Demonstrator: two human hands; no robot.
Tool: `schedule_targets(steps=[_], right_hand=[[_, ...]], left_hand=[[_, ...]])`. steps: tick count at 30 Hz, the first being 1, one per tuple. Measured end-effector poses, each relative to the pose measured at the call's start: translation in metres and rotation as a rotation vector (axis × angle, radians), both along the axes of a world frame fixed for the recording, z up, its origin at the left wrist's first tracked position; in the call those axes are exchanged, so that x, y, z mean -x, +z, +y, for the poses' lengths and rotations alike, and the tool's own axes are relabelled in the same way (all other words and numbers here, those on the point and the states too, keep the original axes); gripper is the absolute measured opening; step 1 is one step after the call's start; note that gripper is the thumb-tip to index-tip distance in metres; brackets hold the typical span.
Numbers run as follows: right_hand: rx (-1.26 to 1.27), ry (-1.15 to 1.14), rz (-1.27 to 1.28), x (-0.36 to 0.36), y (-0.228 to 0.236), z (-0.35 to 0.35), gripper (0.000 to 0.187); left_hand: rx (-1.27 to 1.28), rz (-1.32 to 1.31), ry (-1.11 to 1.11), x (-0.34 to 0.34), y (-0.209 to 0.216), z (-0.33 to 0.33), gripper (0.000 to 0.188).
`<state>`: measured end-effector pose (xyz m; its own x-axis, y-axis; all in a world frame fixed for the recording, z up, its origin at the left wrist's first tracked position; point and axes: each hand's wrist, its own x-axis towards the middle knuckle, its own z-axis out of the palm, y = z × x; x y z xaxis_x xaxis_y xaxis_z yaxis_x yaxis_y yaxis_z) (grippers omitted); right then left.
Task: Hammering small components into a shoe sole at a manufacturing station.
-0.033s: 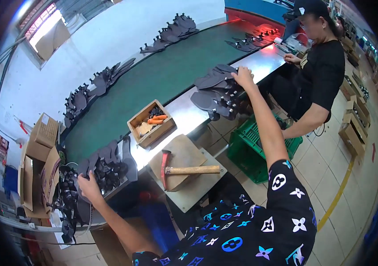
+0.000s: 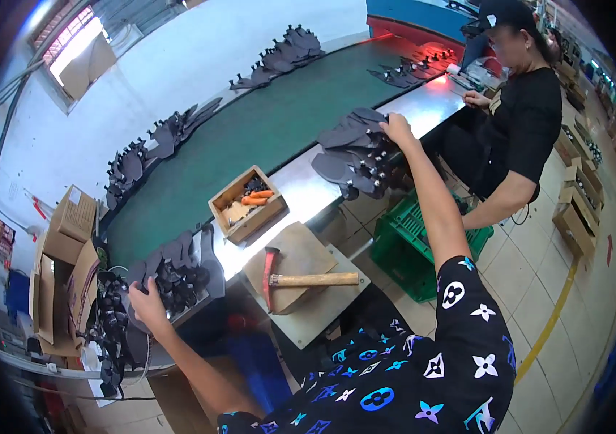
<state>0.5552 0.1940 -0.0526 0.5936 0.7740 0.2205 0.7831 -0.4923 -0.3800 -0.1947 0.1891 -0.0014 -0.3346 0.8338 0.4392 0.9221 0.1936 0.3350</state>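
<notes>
My left hand (image 2: 147, 304) is at the near-left end of the bench, thumb and fingers apart, against a pile of dark grey sandals (image 2: 173, 254) with black straps. Stretched far to the right, my right hand (image 2: 398, 130) has its fingers bent over the edge of a dark grey sandal (image 2: 358, 124) in a second pile; its fingertips are partly hidden. Between my arms, a hammer (image 2: 308, 279) with a red head and wooden handle lies on a brown board (image 2: 290, 253). Behind it stands a wooden box (image 2: 244, 230) with orange-handled tools and small black pieces.
A green conveyor belt (image 2: 250, 130) runs behind the metal bench edge, with more sandals (image 2: 279, 58) along its far side. At the right sits a co-worker (image 2: 532, 116) in black, one arm down by a green crate (image 2: 405, 253). Cardboard boxes (image 2: 69, 224) stand at the left.
My right hand's fingers have drawn in slightly at the edge of the sandal pile. My left hand has barely moved, and the bench items stay in place.
</notes>
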Motion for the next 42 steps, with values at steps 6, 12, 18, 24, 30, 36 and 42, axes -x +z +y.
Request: schedule_targets(steps=[6, 12, 18, 24, 30, 36, 42], right_hand=[[-0.736, 0.212, -0.579, 0.179, 0.067, 0.040, 0.015], [-0.906, 1.191, -0.977, 0.318, 0.154, -0.056, 0.016], [-0.720, 1.122, 0.172, 0.385, 0.062, -0.111, 0.094], [-0.071, 0.566, 0.223, 0.361, -0.056, -0.209, 0.078], [-0.199, 0.431, 0.489, 0.299, -0.116, -0.279, 0.021], [-0.262, 0.194, 0.749, 0.294, -0.093, -0.336, 0.020], [-0.348, 0.068, 0.971, 0.283, -0.121, -0.319, 0.019]], left_hand=[[-0.216, 0.365, 0.040, -0.081, 0.061, -0.092, 0.052], [-0.237, 0.086, -0.771, -0.203, 0.102, -0.118, 0.063], [0.231, -0.710, -0.683, -0.150, 0.067, -0.139, 0.023], [-0.072, -1.515, -0.544, -0.154, 0.023, -0.157, 0.020], [0.291, -0.053, -0.390, -0.200, -0.081, -0.096, 0.076], [0.039, 0.103, -0.757, -0.213, -0.028, -0.022, 0.064], [0.782, 0.323, -1.033, -0.238, -0.011, 0.092, 0.050]])
